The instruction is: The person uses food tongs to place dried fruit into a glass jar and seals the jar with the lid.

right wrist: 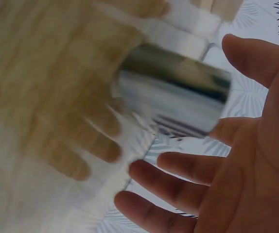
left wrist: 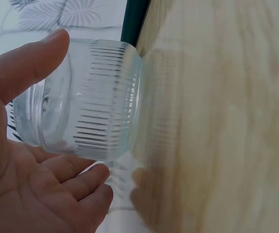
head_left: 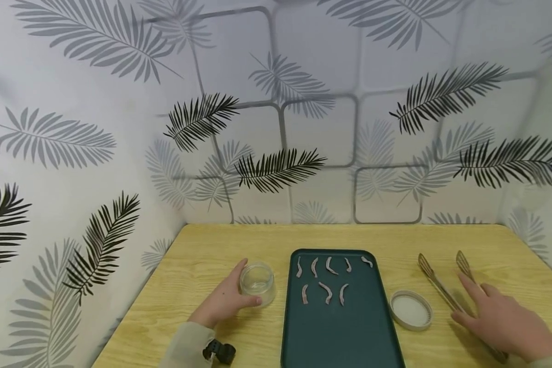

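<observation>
My left hand [head_left: 227, 299] holds a clear glass jar [head_left: 257, 283] at the left of the tray, thumb on the near side and fingers round the far side. In the left wrist view the jar [left wrist: 93, 97] has a ribbed band and stands with its base at the wooden surface. Over the metal tongs [head_left: 446, 294] at the right is my right hand [head_left: 503, 319], fingers spread. The right wrist view has the shiny metal of the tongs [right wrist: 176, 90] between the thumb and the loosely extended fingers. The tongs' two ends point away and stand apart.
A dark green tray [head_left: 340, 332] lies mid-table, with several small pale curved strips [head_left: 325, 292] in two rows on its far half. Between tray and tongs lies a round lid [head_left: 411, 309], inside up. Leaf-patterned walls [head_left: 322, 138] border the wooden table [head_left: 239, 235].
</observation>
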A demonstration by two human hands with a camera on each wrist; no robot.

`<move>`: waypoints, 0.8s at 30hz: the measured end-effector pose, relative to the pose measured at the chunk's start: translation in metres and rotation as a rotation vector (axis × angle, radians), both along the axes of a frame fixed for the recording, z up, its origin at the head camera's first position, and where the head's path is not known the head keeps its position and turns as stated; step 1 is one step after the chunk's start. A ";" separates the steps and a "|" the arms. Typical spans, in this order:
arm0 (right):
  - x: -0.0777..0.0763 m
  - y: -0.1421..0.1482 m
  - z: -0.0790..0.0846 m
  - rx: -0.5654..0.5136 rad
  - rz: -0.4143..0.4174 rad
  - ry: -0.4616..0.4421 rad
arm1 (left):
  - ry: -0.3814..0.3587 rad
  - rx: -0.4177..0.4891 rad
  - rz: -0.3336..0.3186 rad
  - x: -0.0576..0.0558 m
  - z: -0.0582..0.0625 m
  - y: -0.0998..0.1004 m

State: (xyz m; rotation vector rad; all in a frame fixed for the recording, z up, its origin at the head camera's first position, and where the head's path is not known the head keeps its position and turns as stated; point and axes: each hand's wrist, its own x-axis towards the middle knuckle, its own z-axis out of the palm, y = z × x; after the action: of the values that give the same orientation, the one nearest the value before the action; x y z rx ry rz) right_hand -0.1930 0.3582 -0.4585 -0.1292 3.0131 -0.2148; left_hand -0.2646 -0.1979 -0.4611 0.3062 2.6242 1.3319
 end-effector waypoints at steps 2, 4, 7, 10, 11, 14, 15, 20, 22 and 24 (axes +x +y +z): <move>-0.001 0.003 -0.004 -0.006 -0.014 -0.033 | -0.007 0.018 0.000 -0.001 -0.002 0.000; -0.003 0.007 -0.008 -0.013 -0.025 -0.050 | -0.011 0.033 0.002 -0.002 -0.005 0.000; -0.006 0.014 -0.012 -0.028 -0.038 -0.060 | -0.003 0.068 -0.004 -0.003 -0.007 0.001; -0.010 0.019 -0.014 -0.051 -0.036 -0.084 | 0.009 0.105 -0.013 -0.004 -0.009 0.001; -0.010 0.021 -0.014 -0.059 -0.032 -0.089 | 0.016 0.117 -0.018 -0.004 -0.010 0.001; -0.011 0.022 -0.011 -0.082 -0.025 -0.113 | 0.027 0.152 -0.021 -0.004 -0.012 0.001; -0.011 0.022 -0.010 -0.092 -0.023 -0.121 | 0.028 0.168 -0.017 -0.004 -0.013 0.001; -0.009 0.017 -0.004 -0.139 -0.021 -0.112 | 0.013 0.247 0.002 -0.002 -0.016 0.000; -0.009 0.016 -0.002 -0.167 -0.026 -0.107 | 0.007 0.269 0.004 -0.001 -0.017 0.000; -0.009 0.016 -0.001 -0.188 -0.024 -0.089 | 0.005 0.285 0.004 -0.001 -0.018 0.000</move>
State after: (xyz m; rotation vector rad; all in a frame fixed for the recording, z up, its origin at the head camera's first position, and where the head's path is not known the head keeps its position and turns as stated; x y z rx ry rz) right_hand -0.2020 0.3742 -0.4593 -0.0976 2.9024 -0.4927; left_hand -0.2657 -0.1983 -0.4794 0.3434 2.4359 1.7098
